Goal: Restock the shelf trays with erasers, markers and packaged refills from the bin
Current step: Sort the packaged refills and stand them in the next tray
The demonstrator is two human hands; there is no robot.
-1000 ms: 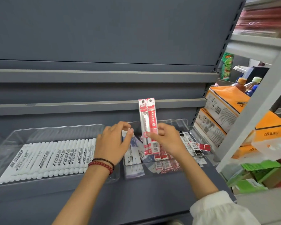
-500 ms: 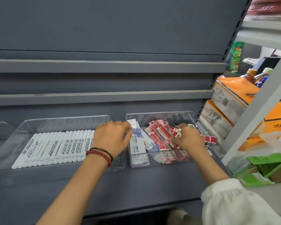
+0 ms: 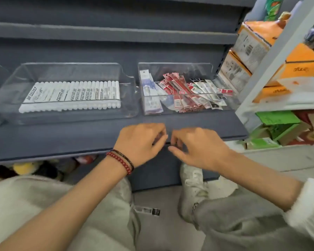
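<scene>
A: Shelf (image 3: 62, 138) first: what is carried?

B: Two clear trays. The refill tray (image 3: 188, 69) is taken as landmark; the marker tray (image 3: 71, 71) is set just left of it, with white markers (image 3: 71, 95) rowed inside.

A: And the refill packets (image 3: 181, 95)?

B: Heaped inside that tray. They are judged light, flat, slick and bendable; a pinch at the top header is advised.

A: Hands?

B: Both are held in front of that tray. The right hand (image 3: 198, 147) is loosely curled, with nothing seen in it; the left hand (image 3: 140, 142) is curled under, so its contents cannot be told.
</scene>
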